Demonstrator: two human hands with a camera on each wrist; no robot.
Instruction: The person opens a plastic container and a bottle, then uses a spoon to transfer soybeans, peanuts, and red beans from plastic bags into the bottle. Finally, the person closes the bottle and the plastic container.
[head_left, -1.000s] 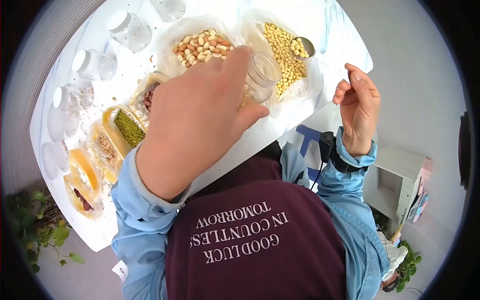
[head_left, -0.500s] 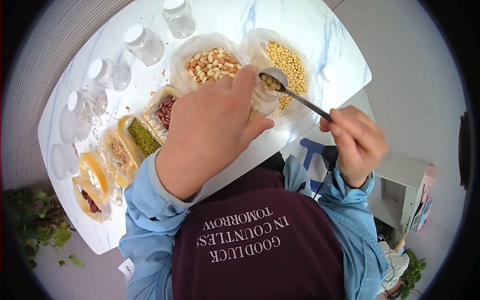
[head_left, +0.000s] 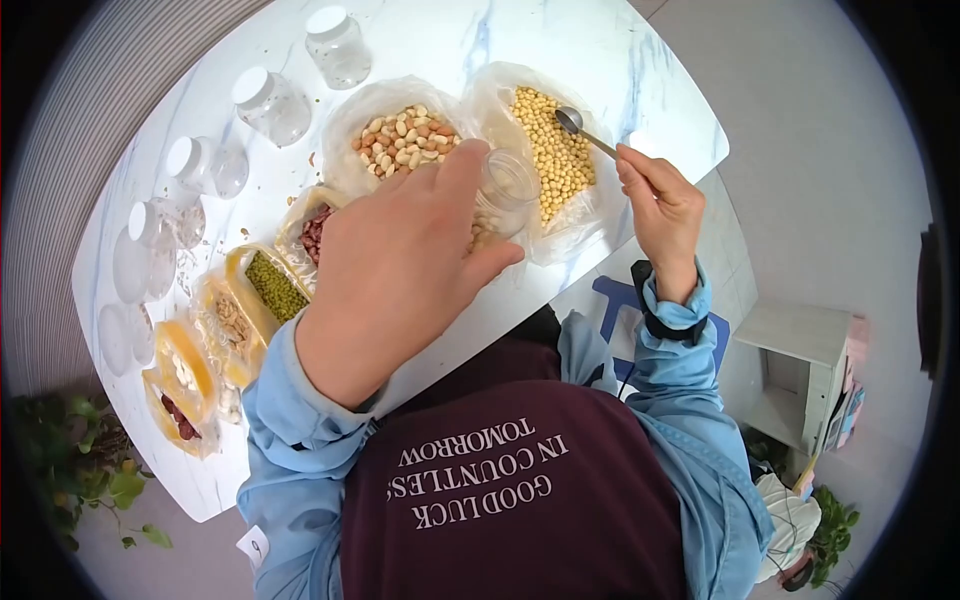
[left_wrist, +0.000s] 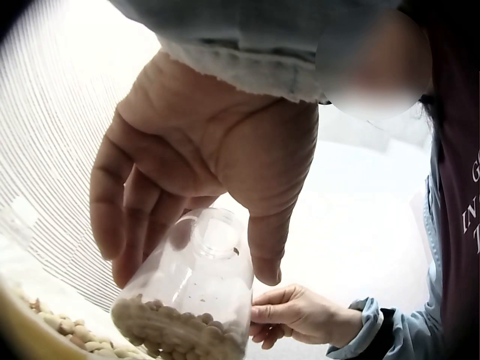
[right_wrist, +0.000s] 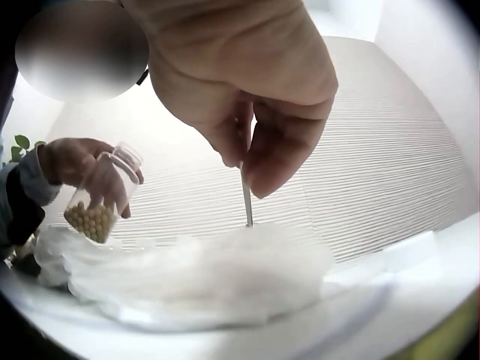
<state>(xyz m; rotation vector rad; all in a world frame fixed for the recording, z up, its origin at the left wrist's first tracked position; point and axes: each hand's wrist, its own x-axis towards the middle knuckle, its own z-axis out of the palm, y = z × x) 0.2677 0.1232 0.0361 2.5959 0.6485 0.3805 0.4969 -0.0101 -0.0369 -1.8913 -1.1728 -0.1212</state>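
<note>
My left hand holds a clear open jar tilted, thumb on one side and fingers on the other. In the left wrist view, pale yellow soybeans fill the lower part of the jar. My right hand pinches the thin handle of a metal measuring spoon. The spoon's bowl is at the soybeans in an open plastic bag, just right of the jar. In the right wrist view the spoon's handle points down and its bowl is hidden behind the bag.
Beside the jar is a bag of peanuts. Further left lie bags of red beans, mung beans and other dry foods. Several lidded jars line the far left edge of the marbled table. A white lid lies behind my right hand.
The spoon, carrying soybeans, went from the bag to the jar's mouth, then returned to the bag. My right hand has moved up and away from my body. The left hand keeps holding the jar.
</note>
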